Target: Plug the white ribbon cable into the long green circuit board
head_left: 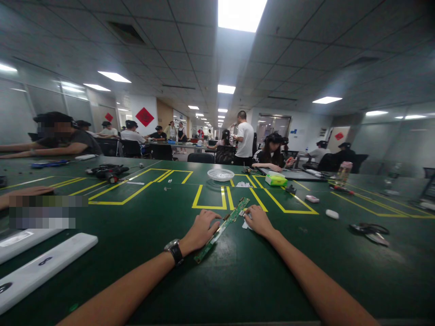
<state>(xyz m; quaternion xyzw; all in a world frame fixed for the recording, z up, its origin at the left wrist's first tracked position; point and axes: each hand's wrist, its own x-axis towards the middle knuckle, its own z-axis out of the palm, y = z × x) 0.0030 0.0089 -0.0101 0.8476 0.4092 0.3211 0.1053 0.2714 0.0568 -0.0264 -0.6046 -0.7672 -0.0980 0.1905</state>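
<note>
A long, narrow green circuit board (220, 232) lies at a slant in front of me, its far end pointing right. My left hand (203, 230), with a black-strapped watch on the wrist, is closed at the board's left edge, thumb and fingers on it. On the other side, my right hand (258, 220) has its fingers curled together by the far end of the board. What its fingertips pinch, if anything, is too small to make out. Just under them lies a small white scrap (245, 224).
On the green table (163, 290) are yellow tape outlines, a white plastic basket (220, 174), a green tissue pack (276, 179), a white case (332, 214) and a black cable bundle (369, 230). White bars (50, 267) lie left, near a co-worker's hand (30, 194). Other people sit around.
</note>
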